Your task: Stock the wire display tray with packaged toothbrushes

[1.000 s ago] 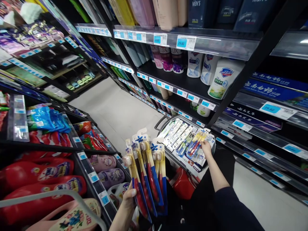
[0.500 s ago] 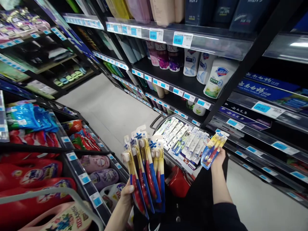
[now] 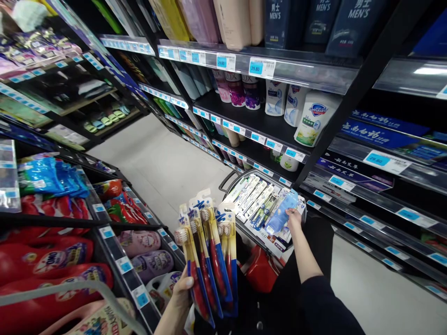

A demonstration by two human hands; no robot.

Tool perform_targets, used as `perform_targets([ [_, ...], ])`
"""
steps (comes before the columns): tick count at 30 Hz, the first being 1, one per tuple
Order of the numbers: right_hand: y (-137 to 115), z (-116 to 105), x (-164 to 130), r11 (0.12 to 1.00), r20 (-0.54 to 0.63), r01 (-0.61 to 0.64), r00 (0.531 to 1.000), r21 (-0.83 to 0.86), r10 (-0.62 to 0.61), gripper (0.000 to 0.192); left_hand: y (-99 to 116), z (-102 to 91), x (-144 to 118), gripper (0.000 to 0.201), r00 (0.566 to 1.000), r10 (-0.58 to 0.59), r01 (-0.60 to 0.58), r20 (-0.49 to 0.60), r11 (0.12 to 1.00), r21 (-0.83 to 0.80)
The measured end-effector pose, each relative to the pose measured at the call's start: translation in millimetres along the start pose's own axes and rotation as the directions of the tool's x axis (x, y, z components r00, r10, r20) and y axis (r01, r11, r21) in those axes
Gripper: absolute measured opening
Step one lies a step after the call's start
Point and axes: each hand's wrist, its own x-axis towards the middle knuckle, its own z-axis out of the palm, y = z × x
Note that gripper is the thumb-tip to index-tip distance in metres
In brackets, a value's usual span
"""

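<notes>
Left hand: clasped on the lower left side of the fanned toothbrush packs (image 3: 209, 260); with the left hand (image 3: 182, 289) gripping so low and to one side, the top-heavy fan could splay or shed its far pack.
Right hand: the right hand (image 3: 294, 219) appears to pinch the right edge of a blue pack (image 3: 282, 214), though fingertips underneath are hidden; a loose pinch might let it skid.
Basket: under that pinch, slick white packs (image 3: 257, 199) fill the handled black basket (image 3: 221, 187); their slope could start a slide.
Shelf edge: just beyond, the price-tag rail (image 3: 293, 154) might snag a raised pack.
</notes>
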Motion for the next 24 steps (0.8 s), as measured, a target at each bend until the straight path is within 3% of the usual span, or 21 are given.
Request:
perform_targets([
  [5,0,13,11,0.922,-0.064,-0.002,0.998,-0.388,-0.024,0.028,1,-1.3,-2,0.073,0.999,-0.037,0.038,-0.016,0.999,0.025],
  [9,-4,17,15,0.827,-0.088,-0.02,0.995,-0.561,-0.036,0.028,2,-1.7,-6,0.076,0.999,-0.049,0.049,-0.018,0.999,0.018],
  [24,-3,3,11,0.739,-0.071,0.026,0.993,-0.674,-0.1,0.031,-1,-1.5,-4,0.073,0.998,-0.065,0.065,0.009,0.998,0.012],
])
